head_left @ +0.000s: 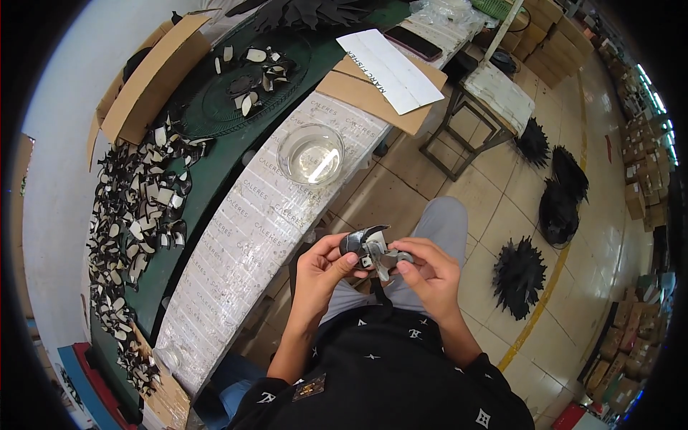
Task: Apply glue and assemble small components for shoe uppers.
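Above my lap, my left hand [320, 270] is closed on a small black piece with a pale lining [364, 240], its thumb pressed on the near side. The piece has a glossy curved edge and looks like cut leather or shoe material. My right hand [428, 274] pinches a grey, bent strip-like part [390, 259] between thumb and fingers. This grey part touches or overlaps the black piece; where they join is hard to make out. Both hands are close together, clear of the bench.
At left, a long bench [236, 229] has a printed plastic covering and a clear glass bowl [311, 154]. Beyond it, many black-and-white pieces [136, 208] lie on a green surface beside a cardboard box [150, 82]. A stool [494, 97] and black bundles [519, 277] stand on the tiled floor.
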A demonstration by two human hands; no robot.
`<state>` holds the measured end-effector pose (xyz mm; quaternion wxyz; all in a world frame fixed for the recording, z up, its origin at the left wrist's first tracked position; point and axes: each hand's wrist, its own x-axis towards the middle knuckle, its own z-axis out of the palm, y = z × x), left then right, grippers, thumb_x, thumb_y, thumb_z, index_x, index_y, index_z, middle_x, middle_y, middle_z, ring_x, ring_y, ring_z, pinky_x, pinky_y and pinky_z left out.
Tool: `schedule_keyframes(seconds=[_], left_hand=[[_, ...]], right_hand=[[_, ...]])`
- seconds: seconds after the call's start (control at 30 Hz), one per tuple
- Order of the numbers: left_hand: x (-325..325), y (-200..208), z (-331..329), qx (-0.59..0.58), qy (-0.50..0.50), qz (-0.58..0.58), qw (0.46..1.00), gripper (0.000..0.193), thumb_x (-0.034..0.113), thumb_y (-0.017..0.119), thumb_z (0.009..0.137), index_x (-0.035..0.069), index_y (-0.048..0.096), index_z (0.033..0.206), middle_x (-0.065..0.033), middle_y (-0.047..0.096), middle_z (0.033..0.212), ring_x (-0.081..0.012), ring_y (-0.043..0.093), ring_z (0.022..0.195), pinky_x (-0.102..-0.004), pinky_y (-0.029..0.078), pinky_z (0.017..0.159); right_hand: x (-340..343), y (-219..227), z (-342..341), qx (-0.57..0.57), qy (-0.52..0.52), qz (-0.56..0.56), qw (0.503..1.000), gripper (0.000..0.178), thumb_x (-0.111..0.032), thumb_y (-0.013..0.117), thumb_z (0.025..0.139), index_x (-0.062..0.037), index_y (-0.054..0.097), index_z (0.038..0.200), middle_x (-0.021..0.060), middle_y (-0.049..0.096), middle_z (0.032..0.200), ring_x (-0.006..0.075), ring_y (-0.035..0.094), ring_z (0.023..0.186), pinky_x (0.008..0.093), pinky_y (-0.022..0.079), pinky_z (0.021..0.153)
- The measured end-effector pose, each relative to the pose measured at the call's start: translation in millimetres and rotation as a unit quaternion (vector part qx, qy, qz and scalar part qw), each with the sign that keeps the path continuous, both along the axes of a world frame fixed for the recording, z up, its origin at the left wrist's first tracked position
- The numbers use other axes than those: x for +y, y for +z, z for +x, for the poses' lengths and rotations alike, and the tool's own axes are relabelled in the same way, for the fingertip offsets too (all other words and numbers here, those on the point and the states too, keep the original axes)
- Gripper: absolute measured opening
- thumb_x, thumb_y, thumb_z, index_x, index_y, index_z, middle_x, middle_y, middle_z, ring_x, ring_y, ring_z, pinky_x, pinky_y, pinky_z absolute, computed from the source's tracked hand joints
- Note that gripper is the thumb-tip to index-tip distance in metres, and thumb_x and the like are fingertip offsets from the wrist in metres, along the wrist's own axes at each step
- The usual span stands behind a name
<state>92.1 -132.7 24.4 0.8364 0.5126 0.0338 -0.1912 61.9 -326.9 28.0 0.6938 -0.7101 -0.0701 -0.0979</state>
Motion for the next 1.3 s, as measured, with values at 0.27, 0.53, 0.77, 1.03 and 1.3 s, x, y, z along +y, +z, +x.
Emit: schedule_keyframes(seconds=[0.27,0.53,0.77,1.03,1.3], left_hand=[[0.6,-2.6,-2.5,-0.002,-0.001,0.003,1.000,0.031,0.005,0.061,0.091,-0.006,0.054,0.119,-0.0135,0.066,0.103,-0.0202,0.068,0.088,-0.0284,0.058,0.073],[0.8,-1.2,-6.0,0.014,-0.008,0.018,1.000,0.029,0.004,0.062,0.091,-0.004,0.054,0.118,-0.0112,0.065,0.107,-0.0150,0.064,0.094,-0.0276,0.058,0.075],[-0.2,-2.4,-7.5,0.005,-0.002,0.022,1.000,0.028,0.003,0.062,0.090,-0.003,0.055,0.117,-0.0113,0.065,0.107,-0.0150,0.064,0.094,-0.0272,0.058,0.075],[1.4,-2.6,-9.2,-0.023,0.013,0.037,0.999,0.030,0.004,0.062,0.090,-0.002,0.055,0.118,-0.0104,0.065,0.106,-0.0141,0.064,0.092,-0.0284,0.058,0.072],[1.8,-5.0,-11.4,-0.021,0.011,0.037,0.999,0.029,0.002,0.062,0.089,-0.002,0.056,0.117,-0.0100,0.065,0.106,-0.0132,0.063,0.092,-0.0283,0.058,0.072]], right_hand=[[-11.9,-7.7,-3.7,0.113,0.060,0.235,0.963,0.028,-0.013,0.059,0.092,0.0063,0.060,0.113,0.0181,0.061,0.108,0.0216,0.063,0.097,0.0315,0.058,0.071],[-17.1,9.1,3.3,-0.018,-0.005,-0.012,1.000,0.025,0.001,0.063,0.087,0.0052,0.063,0.112,0.0147,0.063,0.110,0.0168,0.064,0.087,0.0270,0.056,0.071],[-9.3,15.8,5.4,-0.072,0.007,-0.167,0.983,0.028,0.003,0.069,0.080,0.0036,0.065,0.108,0.0152,0.064,0.108,0.0181,0.065,0.088,0.0256,0.056,0.072],[-0.7,16.5,7.1,-0.120,-0.004,-0.193,0.974,0.031,0.001,0.072,0.080,0.0021,0.065,0.111,0.0121,0.062,0.109,0.0134,0.062,0.077,0.0239,0.053,0.060],[1.5,15.4,5.6,-0.119,-0.057,-0.211,0.969,0.030,0.002,0.071,0.080,0.0027,0.064,0.110,0.0126,0.062,0.108,0.0140,0.062,0.077,0.0238,0.054,0.061]])
